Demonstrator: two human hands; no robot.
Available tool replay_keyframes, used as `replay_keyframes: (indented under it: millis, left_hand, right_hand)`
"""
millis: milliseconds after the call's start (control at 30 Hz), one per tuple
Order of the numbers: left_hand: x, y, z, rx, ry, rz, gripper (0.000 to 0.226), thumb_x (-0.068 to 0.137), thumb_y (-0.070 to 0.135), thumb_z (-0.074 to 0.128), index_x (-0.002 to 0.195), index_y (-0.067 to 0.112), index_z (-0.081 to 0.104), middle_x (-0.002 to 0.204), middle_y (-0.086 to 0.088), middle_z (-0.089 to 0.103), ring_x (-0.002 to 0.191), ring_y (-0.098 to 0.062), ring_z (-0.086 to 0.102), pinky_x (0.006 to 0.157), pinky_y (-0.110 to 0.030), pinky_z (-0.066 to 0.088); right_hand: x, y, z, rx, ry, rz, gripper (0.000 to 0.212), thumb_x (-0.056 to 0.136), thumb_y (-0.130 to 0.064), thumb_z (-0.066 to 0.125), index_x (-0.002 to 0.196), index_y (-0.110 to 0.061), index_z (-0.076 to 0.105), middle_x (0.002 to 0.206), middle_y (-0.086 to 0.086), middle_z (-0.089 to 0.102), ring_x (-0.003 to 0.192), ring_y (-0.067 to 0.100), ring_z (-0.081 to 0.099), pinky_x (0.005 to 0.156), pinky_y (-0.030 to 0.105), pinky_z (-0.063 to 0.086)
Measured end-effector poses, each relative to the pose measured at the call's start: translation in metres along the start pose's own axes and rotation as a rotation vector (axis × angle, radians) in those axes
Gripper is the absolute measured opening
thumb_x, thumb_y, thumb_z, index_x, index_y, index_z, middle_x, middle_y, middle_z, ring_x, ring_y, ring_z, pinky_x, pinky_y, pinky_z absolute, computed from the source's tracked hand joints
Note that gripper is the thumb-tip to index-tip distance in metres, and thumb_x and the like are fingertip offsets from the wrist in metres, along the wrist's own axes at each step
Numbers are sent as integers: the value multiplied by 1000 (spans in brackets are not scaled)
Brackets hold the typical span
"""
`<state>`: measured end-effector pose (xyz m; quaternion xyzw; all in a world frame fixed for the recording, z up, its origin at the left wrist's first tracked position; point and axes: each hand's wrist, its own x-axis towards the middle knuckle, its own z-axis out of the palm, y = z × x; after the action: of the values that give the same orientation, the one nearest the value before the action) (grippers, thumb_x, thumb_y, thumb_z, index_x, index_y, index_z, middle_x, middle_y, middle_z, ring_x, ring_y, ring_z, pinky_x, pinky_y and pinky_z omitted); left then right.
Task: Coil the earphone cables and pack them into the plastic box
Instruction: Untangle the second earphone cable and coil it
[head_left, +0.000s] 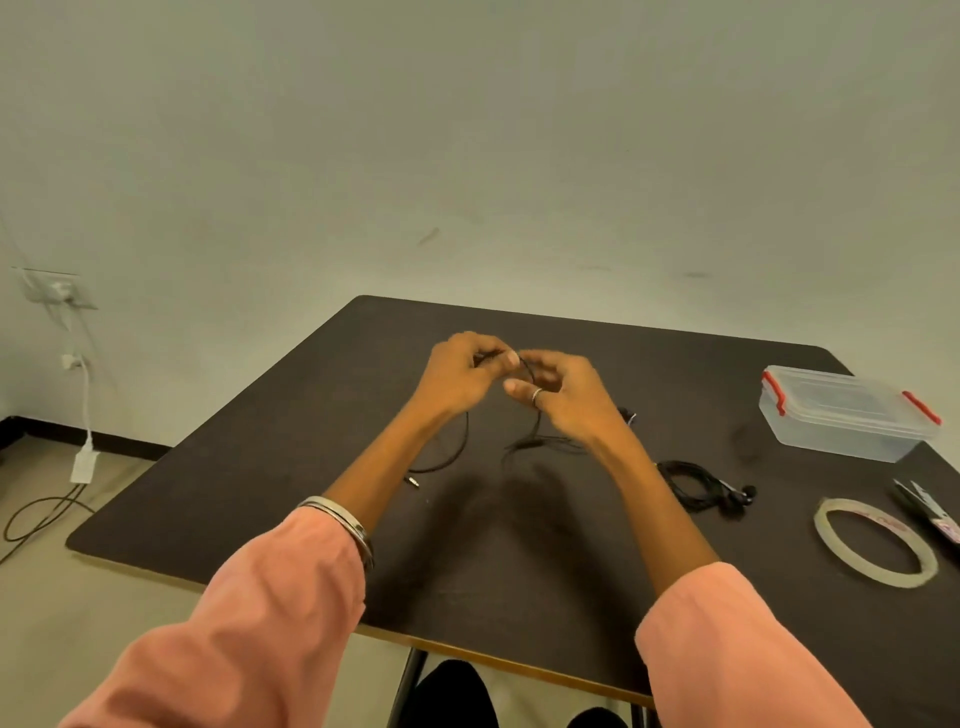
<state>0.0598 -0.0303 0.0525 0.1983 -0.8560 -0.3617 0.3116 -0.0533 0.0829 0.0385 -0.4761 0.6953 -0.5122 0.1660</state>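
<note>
Both hands, left hand (460, 376) and right hand (563, 395), apparently pinch one black earphone cable (457, 452) between them, its plug (414, 481) trailing below the left hand.

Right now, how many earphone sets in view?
2. One earphone cable held between left hand and right hand, its plug end on the table; one coiled set lying right of the right forearm.
</note>
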Motion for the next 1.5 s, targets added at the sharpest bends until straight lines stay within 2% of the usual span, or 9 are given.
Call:
replay_keyframes:
  millis: [133,333,533,667,800,1067,1200,1400,1500]
  left_hand:
    - [0,-21,1,15,126,-64,25,78,27,77,102,24,71,105,5,53,91,-10,55,76,-14,42]
    - [3,-71,-8,305,359,-181,31,83,16,72,112,8,67,125,-12,43,117,-25,45,92,-19,32]
    - [0,-88,-2,263,456,-150,25,86,7,66,111,5,68,115,-12,53,93,-15,55,73,-5,36]
    - [-4,-86,-3,210,533,-44,20,85,-3,61,101,5,71,105,-10,58,79,-2,52,67,1,37]
    - [-11,-83,-2,189,568,51,26,84,-10,53,96,5,71,100,-10,60,73,1,55,68,-1,40]
    - [-17,-83,-8,140,665,59,21,87,-4,55,91,8,71,97,-6,62,81,-7,57,68,-6,41]
    - [-20,-86,-6,494,615,-79,15,91,25,57,94,23,71,124,2,60,123,-21,45,91,-40,25]
    - [-19,-59,24,498,166,196,44,92,63,29,121,46,57,121,24,60,133,-5,35,105,-55,6]
    - [-19,-60,33,382,119,211,31,94,53,39,108,43,65,101,21,66,119,-3,47,101,-51,11]
  right_hand:
    - [-2,22,-4,170,301,55,15,95,-14,57,90,-9,71,63,5,66,56,17,59,56,25,51]
    - [1,47,-24,156,916,246,27,97,-23,53,79,-8,66,64,7,59,61,17,54,61,39,50]
    - [3,43,-13,-906,598,195,65,89,-37,58,143,-12,34,147,15,30,131,34,26,100,50,25]
    - [7,32,9,-922,111,-202,41,93,-26,54,134,-20,51,143,-1,44,129,24,33,98,42,25]
    - [9,39,34,-933,-389,-195,30,98,-22,48,127,-25,57,136,-8,50,124,19,38,91,37,21]
    - [5,51,19,-577,54,-200,23,77,4,45,88,-12,57,80,-10,56,83,17,59,80,27,31]
    - [4,42,5,-127,425,-244,18,87,7,39,87,-6,51,68,-2,52,57,9,47,52,22,37]
    - [5,38,16,-171,375,-373,11,92,5,46,91,-3,53,71,-14,47,58,4,46,56,11,32]
    - [7,41,18,-231,356,-397,13,88,7,47,91,-4,54,76,-11,51,65,2,46,60,17,36]
